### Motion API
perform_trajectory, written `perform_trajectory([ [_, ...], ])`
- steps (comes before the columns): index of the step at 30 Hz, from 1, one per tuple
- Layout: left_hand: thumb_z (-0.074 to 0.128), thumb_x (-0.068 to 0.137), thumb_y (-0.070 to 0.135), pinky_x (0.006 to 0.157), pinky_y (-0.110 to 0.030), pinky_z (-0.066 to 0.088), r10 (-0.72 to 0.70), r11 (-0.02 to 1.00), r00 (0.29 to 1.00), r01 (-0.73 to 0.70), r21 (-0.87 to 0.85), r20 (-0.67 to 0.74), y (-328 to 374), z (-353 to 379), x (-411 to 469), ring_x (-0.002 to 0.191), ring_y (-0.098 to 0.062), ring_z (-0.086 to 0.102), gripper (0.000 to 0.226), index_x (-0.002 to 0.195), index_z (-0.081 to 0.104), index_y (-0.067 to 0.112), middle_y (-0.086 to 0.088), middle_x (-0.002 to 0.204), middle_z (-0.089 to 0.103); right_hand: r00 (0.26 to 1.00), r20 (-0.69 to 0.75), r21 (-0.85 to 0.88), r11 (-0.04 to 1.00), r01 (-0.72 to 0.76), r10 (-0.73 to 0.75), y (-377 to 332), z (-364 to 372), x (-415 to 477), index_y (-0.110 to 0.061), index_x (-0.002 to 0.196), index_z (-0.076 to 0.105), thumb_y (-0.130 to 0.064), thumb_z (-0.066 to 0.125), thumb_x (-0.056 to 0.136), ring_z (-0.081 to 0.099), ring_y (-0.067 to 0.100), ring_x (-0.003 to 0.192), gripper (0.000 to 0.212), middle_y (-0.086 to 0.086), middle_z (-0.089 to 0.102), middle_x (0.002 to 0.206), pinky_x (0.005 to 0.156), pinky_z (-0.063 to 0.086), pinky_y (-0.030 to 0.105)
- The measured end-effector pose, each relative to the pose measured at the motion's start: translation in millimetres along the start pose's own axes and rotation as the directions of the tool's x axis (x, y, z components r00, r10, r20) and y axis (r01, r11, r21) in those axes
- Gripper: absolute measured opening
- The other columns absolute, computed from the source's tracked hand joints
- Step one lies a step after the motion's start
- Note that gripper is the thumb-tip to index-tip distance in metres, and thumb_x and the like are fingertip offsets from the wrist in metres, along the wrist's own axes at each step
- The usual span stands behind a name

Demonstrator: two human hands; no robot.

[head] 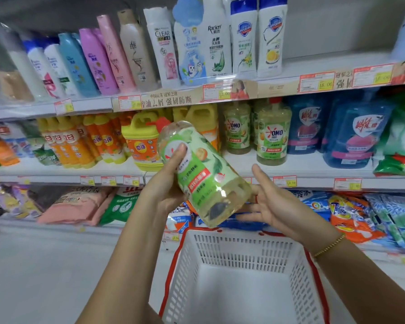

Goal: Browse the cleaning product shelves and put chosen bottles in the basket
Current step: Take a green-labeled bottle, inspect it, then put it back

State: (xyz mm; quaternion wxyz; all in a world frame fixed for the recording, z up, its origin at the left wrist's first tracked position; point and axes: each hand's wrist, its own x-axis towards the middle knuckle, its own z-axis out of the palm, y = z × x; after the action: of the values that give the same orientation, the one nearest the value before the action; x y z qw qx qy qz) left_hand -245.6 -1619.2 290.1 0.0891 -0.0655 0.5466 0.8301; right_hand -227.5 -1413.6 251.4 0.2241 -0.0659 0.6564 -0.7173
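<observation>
White basket (243, 246) sits below both hands. Left hand (166, 183) grips the green bottle (206, 169), which is tilted with its cap up-left and its base down-right by the flat, spread right hand (271, 206).

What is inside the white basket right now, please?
Only its bare white floor shows inside the basket; no bottles yet. The held bottle is outside it. Its near end is cut off by the frame.
</observation>
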Motion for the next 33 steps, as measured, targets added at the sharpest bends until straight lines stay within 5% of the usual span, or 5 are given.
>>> perform_trajectory([
  [6, 0.090, 0.051, 0.027, 0.074, -0.031, 0.056, 0.371, 0.813, 0.923, -0.269, 0.515, -0.103, -21.2, 25.2, -5.7, 0.083, -0.014, 0.071, 0.060, 0.103, 0.059, 0.023, 0.003, 0.095, 0.073, 0.971, -0.120, -0.123, 0.973, 0.194, -0.209, -3.8, -20.2, -5.9, -0.032, 0.122, 0.059, -0.072, 0.047, 0.068, 0.063, 0.013, 0.111, 0.068, -0.003, 0.067, 0.120, 0.105, 0.043, 0.041],
  [12, 0.092, 0.051, 0.036, 0.078, -0.006, 0.045, 0.620, 0.351, 0.744, -0.547, 0.760, 0.249, -54.9, 47.2, -10.5, 0.100, 0.010, 0.057, 0.082, 0.118, 0.044, 0.038, 0.023, 0.106, 0.061, 0.898, -0.141, -0.263, 0.890, 0.372, -0.417, -8.9, -33.1, -19.7, -0.023, 0.126, 0.053, -0.019, 0.078, 0.066, 0.065, 0.008, 0.104, 0.066, -0.007, 0.070, 0.110, 0.085, 0.053, 0.021],
  [19, 0.086, 0.064, 0.032, 0.110, -0.055, 0.032, 0.599, -0.113, 0.483, -0.739, 0.665, 0.639, -59.2, 49.3, 2.1, 0.129, -0.010, 0.041, 0.083, 0.131, 0.038, 0.028, 0.010, 0.133, 0.044, 0.805, -0.187, -0.423, 0.785, 0.452, -0.564, 3.9, -49.0, -43.3, -0.033, 0.117, 0.048, 0.019, 0.072, 0.068, 0.062, 0.001, 0.099, 0.075, -0.011, 0.059, 0.116, 0.078, 0.055, 0.020],
  [26, 0.090, 0.060, 0.022, 0.105, -0.018, 0.036, 0.594, -0.053, 0.479, -0.779, 0.625, 0.647, -68.8, 92.9, 27.6, 0.123, -0.010, 0.044, 0.086, 0.131, 0.043, 0.031, 0.015, 0.126, 0.039, 0.700, -0.313, -0.502, 0.737, 0.452, -0.642, 2.0, -83.8, -58.0, -0.037, 0.111, 0.050, 0.014, 0.074, 0.069, 0.060, -0.013, 0.093, 0.069, -0.037, 0.062, 0.099, 0.074, 0.046, 0.005],
  [33, 0.095, 0.049, 0.033, 0.092, 0.000, 0.031, 0.603, 0.185, 0.594, -0.754, 0.630, 0.532, -92.9, 153.3, 88.7, 0.115, 0.012, 0.043, 0.091, 0.126, 0.046, 0.035, 0.012, 0.124, 0.052, 0.569, -0.648, -0.557, 0.825, 0.099, -0.506, 29.4, -188.3, -20.8, -0.015, 0.099, 0.064, -0.013, 0.067, 0.087, 0.059, 0.007, 0.080, 0.012, -0.001, 0.064, 0.091, 0.068, 0.044, 0.010],
])
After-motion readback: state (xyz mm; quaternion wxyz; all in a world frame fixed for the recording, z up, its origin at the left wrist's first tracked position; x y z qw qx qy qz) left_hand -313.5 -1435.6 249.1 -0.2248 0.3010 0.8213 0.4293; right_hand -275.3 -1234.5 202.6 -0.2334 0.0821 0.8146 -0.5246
